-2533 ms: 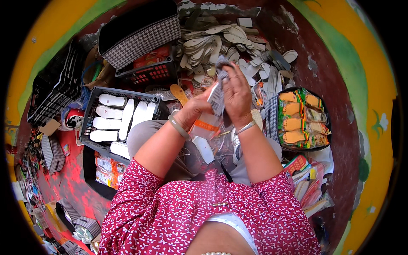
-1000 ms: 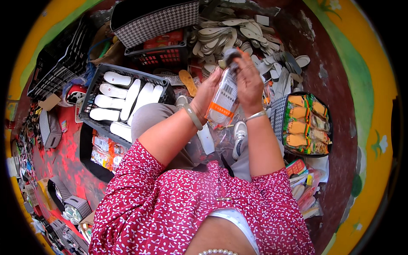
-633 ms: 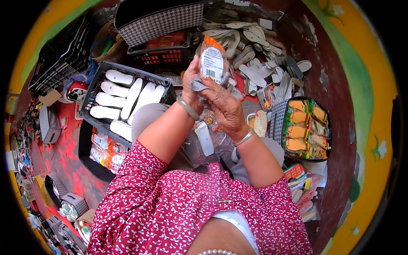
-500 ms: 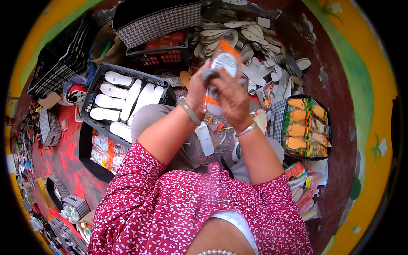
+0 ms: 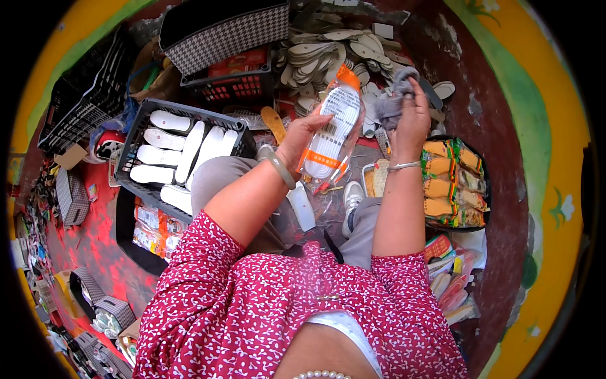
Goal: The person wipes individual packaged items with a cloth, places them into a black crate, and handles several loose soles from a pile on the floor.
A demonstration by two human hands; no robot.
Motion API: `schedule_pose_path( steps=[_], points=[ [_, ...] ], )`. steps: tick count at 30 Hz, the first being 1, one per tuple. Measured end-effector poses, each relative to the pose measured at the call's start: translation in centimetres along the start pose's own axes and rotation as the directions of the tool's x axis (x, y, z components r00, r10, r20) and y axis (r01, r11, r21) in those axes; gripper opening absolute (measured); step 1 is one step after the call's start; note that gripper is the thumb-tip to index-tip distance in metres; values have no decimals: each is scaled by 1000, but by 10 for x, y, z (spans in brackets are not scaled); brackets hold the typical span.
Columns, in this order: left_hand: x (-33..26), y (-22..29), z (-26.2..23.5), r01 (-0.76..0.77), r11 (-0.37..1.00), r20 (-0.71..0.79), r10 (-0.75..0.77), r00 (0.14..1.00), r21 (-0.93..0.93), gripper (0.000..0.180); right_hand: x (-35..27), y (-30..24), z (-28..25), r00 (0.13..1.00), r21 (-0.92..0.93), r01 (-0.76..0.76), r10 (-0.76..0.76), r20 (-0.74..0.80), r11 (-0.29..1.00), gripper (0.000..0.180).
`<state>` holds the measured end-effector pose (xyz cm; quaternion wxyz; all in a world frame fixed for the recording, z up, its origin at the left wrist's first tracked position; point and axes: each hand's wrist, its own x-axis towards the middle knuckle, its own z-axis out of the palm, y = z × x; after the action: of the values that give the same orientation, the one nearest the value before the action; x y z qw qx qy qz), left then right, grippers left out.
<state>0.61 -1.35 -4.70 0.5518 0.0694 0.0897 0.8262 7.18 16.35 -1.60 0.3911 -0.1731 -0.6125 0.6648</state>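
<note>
We see the left hand (image 5: pixel 302 134) raised in front of the person, its fingers wrapped around the side of a clear packet of white insoles (image 5: pixel 332 132) with an orange top and an orange band; the packet stands nearly upright, held above the lap and leaning slightly toward the right. The right hand (image 5: pixel 411 117) is up beside it, just apart from the packet, with its fingers closed on a bunched grey cloth (image 5: pixel 392 101). A bangle sits on each wrist.

Below the left forearm we find a black crate (image 5: pixel 142 123) with loose white insoles (image 5: pixel 183 151) laid in rows. Behind it stands a red basket (image 5: pixel 235 88) and a houndstooth-patterned bag (image 5: pixel 227 28). A heap of pale loose soles (image 5: pixel 328 54) lies on the floor beyond the hands. To the right, under the right forearm, a dark basket (image 5: pixel 483 142) holds orange and green packets (image 5: pixel 451 183). A grey shoe (image 5: pixel 352 197) shows between the knees.
</note>
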Motion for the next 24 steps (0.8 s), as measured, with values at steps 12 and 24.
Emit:
schedule_pose_path(
  steps=[12,24],
  points=[
    [6,41,-22,-291,946,-23,290,957,-143,50,-81,6,58,860,-250,197,-44,509,948,46],
    [0,40,4,-345,935,-64,350,935,79,49,-66,-50,34,955,11,-42,37,295,999,35]
  ],
)
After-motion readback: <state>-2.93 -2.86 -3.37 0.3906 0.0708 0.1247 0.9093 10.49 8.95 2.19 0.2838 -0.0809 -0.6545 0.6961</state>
